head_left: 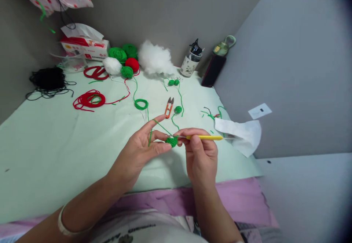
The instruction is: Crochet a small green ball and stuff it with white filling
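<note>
My left hand pinches a small green crochet piece between thumb and fingers, with green yarn running over its raised forefinger. My right hand grips a yellow-handled crochet hook, whose metal tip sits in the green piece. Both hands hover over a pale green tabletop. The yarn leads back to a green coil.
Orange snips lie just beyond the hands, with small green crochet balls nearby. Yarn balls, white stuffing, a tissue box, a jar, red yarn, black cord and white paper are around.
</note>
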The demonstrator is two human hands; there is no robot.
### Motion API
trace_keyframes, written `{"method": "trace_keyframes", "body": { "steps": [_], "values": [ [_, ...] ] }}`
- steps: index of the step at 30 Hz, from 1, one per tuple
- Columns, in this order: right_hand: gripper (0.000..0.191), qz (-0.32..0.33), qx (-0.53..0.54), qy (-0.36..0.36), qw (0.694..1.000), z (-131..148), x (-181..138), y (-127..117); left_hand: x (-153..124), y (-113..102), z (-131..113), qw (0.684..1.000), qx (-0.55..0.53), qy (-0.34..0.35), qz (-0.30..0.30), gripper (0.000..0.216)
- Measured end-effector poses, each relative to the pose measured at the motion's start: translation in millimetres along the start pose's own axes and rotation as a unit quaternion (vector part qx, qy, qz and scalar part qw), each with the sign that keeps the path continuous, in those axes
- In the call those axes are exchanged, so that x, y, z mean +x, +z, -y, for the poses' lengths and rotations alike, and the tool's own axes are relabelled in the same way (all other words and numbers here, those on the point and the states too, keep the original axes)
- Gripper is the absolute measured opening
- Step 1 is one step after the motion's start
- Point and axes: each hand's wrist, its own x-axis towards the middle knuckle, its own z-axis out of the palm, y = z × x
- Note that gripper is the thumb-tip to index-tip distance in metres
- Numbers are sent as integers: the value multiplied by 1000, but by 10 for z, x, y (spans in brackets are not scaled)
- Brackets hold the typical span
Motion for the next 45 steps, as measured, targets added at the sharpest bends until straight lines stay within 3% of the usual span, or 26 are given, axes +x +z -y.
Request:
{"method": "trace_keyframes", "body": {
  "steps": [8,11,14,16,19,21,23,26,29,31,36,41,45],
  "values": [
    [22,21,27,15,999,62,26,-22,-5,-11,-20,1000,21,3,-13,70],
    [23,36,-14,1,999,106,-15,-46,-10,-12,-32,999,38,10,-15,73],
    [22,45,-107,-59,991,142,-73,-60,-29,5,-36,995,83,30,-39,76],
    [25,62,-190,-133,971,142,-112,-67,-45,29,-33,989,118,50,-69,77],
    [36,104,-329,-253,904,97,-160,-78,-55,58,-22,987,115,70,-91,78],
    [47,107,-410,-304,853,51,-182,-83,-47,57,-17,995,58,53,-65,75],
    [53,95,-430,-326,837,15,-192,-83,-32,36,-16,1000,-13,5,-26,70],
    [39,63,-323,-284,901,7,-174,-67,-10,-9,-20,996,-68,-52,-1,62],
    [24,9,-160,-183,970,29,-121,-29,-3,-29,-26,998,-54,-31,-7,58],
    [20,-10,-64,-115,991,30,-81,-1,-5,-20,-26,1000,-25,-7,-11,56],
    [18,-1,26,-11,1000,-7,-30,17,-8,4,-15,999,34,17,-26,45],
    [20,-38,12,-8,999,38,-26,-7,-9,-14,-19,996,56,46,-48,38],
    [18,-3,18,-9,1000,39,-17,10,-12,-4,-7,998,34,39,-21,37]
  ]
}}
